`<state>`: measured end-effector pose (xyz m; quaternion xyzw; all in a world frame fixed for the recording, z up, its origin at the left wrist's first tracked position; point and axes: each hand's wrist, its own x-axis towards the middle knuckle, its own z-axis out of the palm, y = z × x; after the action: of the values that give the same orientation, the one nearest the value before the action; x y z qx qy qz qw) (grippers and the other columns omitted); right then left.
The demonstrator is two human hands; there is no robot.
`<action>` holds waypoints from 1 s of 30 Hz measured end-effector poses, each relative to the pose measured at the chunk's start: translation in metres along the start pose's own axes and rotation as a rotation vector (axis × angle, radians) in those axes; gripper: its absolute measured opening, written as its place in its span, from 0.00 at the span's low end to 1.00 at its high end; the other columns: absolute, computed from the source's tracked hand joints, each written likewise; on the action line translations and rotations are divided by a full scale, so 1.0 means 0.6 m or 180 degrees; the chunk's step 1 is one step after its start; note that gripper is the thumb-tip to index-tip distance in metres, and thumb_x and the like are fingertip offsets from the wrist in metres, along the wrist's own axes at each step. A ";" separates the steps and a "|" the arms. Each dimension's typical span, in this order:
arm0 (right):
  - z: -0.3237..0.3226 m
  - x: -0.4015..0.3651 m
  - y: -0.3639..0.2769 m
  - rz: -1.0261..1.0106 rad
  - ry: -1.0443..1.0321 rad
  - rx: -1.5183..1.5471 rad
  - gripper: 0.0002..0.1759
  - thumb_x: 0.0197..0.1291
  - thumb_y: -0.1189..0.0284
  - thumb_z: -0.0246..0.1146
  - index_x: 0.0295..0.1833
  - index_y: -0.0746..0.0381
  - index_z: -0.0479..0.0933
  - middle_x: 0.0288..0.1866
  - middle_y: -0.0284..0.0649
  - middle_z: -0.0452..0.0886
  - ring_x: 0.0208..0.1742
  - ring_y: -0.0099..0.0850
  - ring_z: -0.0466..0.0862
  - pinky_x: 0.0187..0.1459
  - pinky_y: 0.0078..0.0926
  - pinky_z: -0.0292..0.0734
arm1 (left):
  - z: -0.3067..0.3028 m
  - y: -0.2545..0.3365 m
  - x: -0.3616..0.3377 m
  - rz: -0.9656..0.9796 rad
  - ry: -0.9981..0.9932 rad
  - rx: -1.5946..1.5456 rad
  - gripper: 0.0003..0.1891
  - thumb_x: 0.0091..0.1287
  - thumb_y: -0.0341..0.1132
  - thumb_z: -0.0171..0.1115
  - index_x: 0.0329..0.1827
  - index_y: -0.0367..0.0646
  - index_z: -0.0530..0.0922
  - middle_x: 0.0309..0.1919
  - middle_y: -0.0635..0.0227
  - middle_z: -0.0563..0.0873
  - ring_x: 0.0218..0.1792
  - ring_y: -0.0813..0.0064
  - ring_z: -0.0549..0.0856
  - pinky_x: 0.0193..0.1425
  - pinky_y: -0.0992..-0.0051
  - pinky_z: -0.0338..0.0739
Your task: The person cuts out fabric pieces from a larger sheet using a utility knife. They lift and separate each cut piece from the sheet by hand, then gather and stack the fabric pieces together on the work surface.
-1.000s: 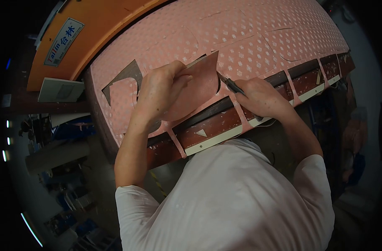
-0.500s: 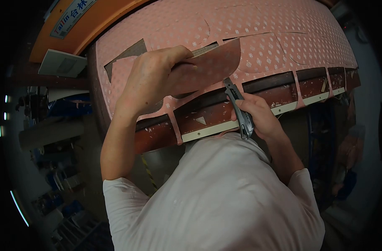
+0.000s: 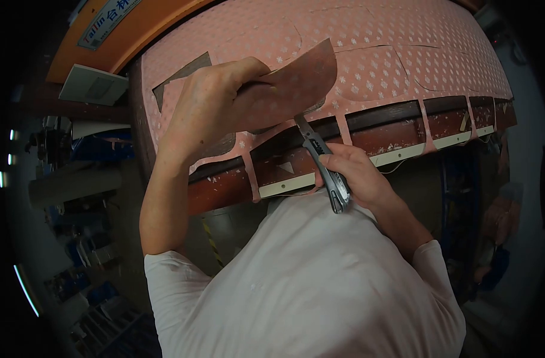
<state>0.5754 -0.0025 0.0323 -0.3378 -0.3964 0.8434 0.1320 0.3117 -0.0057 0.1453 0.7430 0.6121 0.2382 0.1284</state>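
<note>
A pink patterned fabric sheet [image 3: 368, 71] with several cut outlines covers the table. My left hand [image 3: 216, 98] is closed on a cut pink fabric piece [image 3: 302, 80], which is lifted and tilted above the sheet, its right end raised. My right hand [image 3: 356, 170] grips a grey utility knife [image 3: 323, 161] near the table's front edge. The blade end points up and left, close to the sheet's edge just below the lifted piece. Dark gaps show where fabric is absent, and narrow pink strips hang over the front edge.
A cream rail [image 3: 398, 156] runs along the reddish-brown table front. At the upper left is an orange machine part [image 3: 75, 51] with a label, beside a pale green panel [image 3: 93, 85]. Shelves with blue items are at the lower left.
My right hand and the knife have moved left and slightly down. The fabric piece in my left hand has shifted left, its right end now higher and more upright.
</note>
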 end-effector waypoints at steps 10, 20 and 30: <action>0.054 0.005 -0.019 0.0143 -0.0130 -0.0594 0.14 0.76 0.66 0.56 0.54 0.65 0.77 0.36 0.35 0.85 0.34 0.18 0.81 0.36 0.19 0.76 | -0.047 -0.051 -0.024 -0.0231 0.0998 -0.0519 0.09 0.66 0.32 0.72 0.44 0.38 0.85 0.30 0.66 0.88 0.32 0.79 0.86 0.37 0.77 0.78; -0.037 0.007 -0.012 -0.0545 0.0639 -0.0191 0.13 0.75 0.70 0.53 0.56 0.67 0.76 0.33 0.36 0.84 0.29 0.17 0.78 0.32 0.16 0.72 | -0.004 -0.399 -0.229 -0.2425 0.0695 0.1743 0.29 0.63 0.44 0.74 0.66 0.44 0.78 0.61 0.52 0.82 0.62 0.52 0.80 0.64 0.59 0.76; -0.033 0.028 -0.035 -0.0844 0.0881 -0.0577 0.19 0.76 0.71 0.53 0.67 0.68 0.73 0.33 0.37 0.83 0.33 0.20 0.81 0.34 0.15 0.73 | 0.067 -0.336 0.060 -0.0565 0.0403 0.0656 0.17 0.64 0.43 0.72 0.48 0.40 0.87 0.48 0.55 0.86 0.55 0.54 0.82 0.62 0.62 0.76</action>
<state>0.5754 0.0313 0.0313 -0.4058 -0.4896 0.7252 0.2641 0.1663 0.0773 0.0207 0.6788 0.7034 0.2083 0.0330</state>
